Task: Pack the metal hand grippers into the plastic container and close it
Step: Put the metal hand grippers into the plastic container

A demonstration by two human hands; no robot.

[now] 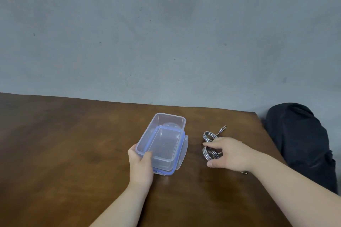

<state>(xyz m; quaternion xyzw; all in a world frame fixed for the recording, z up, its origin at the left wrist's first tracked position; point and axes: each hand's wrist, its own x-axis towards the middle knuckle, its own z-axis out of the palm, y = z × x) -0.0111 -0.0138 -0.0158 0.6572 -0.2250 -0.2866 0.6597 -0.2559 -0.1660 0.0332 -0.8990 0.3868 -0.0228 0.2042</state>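
A clear plastic container (170,117) stands open on the brown table, and nothing lies inside it. Its lid (181,155), clear with a blue seal and side flaps, overlaps the container's near right part and seems to lie beneath it. My left hand (141,166) grips the container's near left corner, thumb over the rim. Two metal hand grippers lie right of the container: the far coil (208,135) with a handle end sticking out behind, and the near coil (209,154). My right hand (234,153) covers their handles, with thumb and fingers closed around the near coil.
The wooden table (64,143) ends at a grey wall behind and at its right edge just past my right forearm. A black bag or cloth (302,140) sits beyond that right edge.
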